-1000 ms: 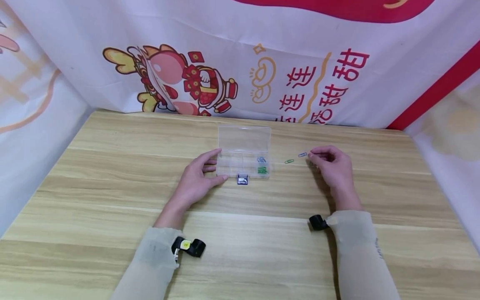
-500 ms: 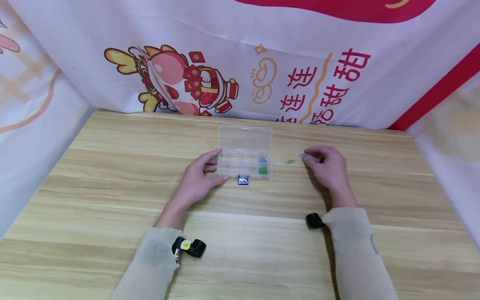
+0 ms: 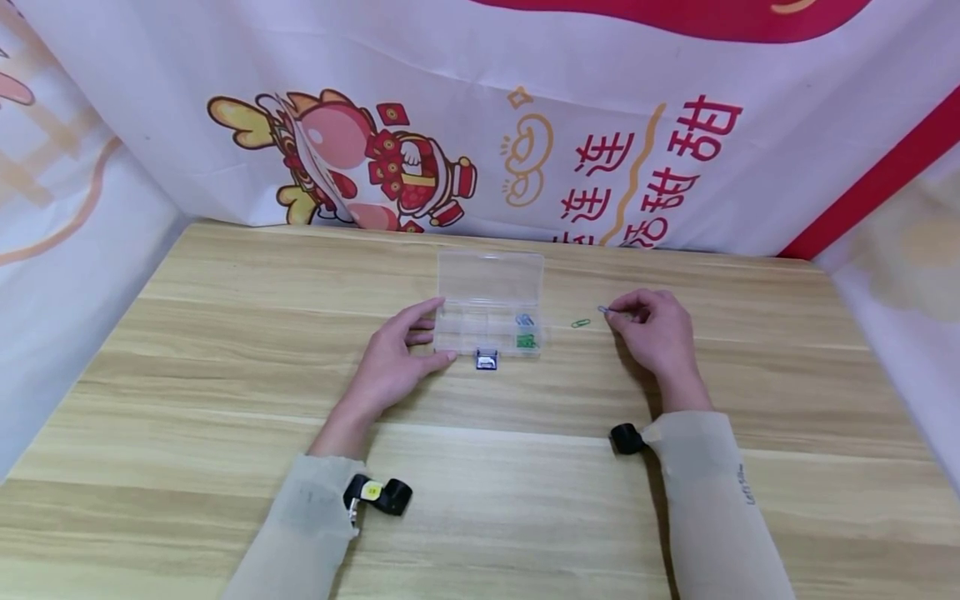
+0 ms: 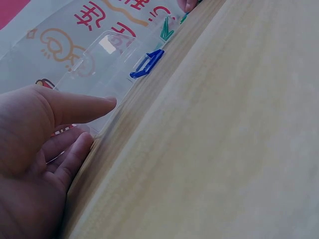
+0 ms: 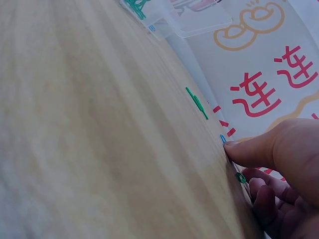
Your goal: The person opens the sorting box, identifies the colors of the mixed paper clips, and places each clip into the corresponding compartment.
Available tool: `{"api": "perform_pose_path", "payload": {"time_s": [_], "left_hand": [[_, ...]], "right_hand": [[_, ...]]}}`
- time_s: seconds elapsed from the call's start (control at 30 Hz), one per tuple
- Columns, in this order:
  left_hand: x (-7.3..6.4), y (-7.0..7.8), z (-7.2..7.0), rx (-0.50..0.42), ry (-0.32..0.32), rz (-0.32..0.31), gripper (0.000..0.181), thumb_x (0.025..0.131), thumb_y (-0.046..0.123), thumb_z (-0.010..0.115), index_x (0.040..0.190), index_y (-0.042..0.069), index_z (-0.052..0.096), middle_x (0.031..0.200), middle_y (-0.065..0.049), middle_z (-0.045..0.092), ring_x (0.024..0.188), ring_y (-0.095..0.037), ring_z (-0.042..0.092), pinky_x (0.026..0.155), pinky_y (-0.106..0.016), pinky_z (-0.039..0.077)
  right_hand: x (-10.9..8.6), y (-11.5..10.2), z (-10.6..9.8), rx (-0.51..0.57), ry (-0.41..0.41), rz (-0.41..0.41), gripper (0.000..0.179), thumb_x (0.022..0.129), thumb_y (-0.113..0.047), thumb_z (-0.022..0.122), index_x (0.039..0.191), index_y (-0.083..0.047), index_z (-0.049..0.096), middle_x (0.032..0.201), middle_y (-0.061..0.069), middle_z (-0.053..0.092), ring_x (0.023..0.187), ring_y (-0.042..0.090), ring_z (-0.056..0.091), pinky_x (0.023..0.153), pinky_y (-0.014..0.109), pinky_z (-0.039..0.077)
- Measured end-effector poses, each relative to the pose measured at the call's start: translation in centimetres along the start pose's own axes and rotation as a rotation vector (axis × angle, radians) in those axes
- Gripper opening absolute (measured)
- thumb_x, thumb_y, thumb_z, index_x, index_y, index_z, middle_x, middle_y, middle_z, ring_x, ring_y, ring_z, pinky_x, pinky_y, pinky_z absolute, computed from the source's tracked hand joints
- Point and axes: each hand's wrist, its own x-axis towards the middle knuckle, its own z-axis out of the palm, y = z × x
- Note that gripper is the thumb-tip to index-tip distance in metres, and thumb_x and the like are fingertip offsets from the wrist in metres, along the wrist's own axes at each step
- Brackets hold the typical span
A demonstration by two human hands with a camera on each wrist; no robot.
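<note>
A clear plastic compartment box (image 3: pixel 475 333) stands with its lid (image 3: pixel 490 277) raised and a blue latch (image 3: pixel 486 360) at the front. Blue paper clips (image 3: pixel 523 320) and green paper clips (image 3: pixel 527 341) lie in its right-hand compartments. My left hand (image 3: pixel 393 360) holds the box's left end, thumb at the front and index finger at the back. To the right, my right hand (image 3: pixel 654 332) pinches a blue paper clip (image 5: pixel 223 139), mostly covered by the thumb. A green clip (image 5: pixel 240 178) shows by its lower fingers in the right wrist view.
One loose green paper clip (image 3: pixel 581 323) lies on the wooden table (image 3: pixel 495 500) between the box and my right hand. A printed cloth (image 3: pixel 480 125) hangs along the table's back edge. A small black camera sits on each wrist.
My right hand has shifted slightly left onto the blue paper clip, which lay visible beside the fingertips before. The left hand and the box stay in place.
</note>
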Motion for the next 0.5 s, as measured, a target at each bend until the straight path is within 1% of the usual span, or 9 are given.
{"api": "perform_pose_path", "payload": {"time_s": [0.37, 0.5], "left_hand": [[0.11, 0.01, 0.07, 0.003, 0.000, -0.008, 0.077, 0.095, 0.013, 0.083, 0.162, 0.029, 0.049, 0.152, -0.011, 0.059, 0.139, -0.032, 0.061, 0.120, -0.049, 0.052], [0.12, 0.05, 0.11, 0.012, 0.000, -0.006, 0.077, 0.095, 0.013, 0.083, 0.162, 0.029, 0.049, 0.152, -0.011, 0.059, 0.138, -0.032, 0.061, 0.120, -0.049, 0.052]], "right_hand": [[0.08, 0.09, 0.12, 0.007, -0.001, 0.029, 0.019, 0.105, -0.024, 0.070, 0.114, -0.008, 0.074, 0.120, 0.014, 0.056, 0.101, 0.029, 0.054, 0.081, 0.035, 0.043], [0.17, 0.21, 0.05, 0.051, -0.001, 0.041, 0.021, 0.106, -0.026, 0.070, 0.116, -0.008, 0.074, 0.118, 0.013, 0.060, 0.102, 0.028, 0.054, 0.082, 0.035, 0.044]]}}
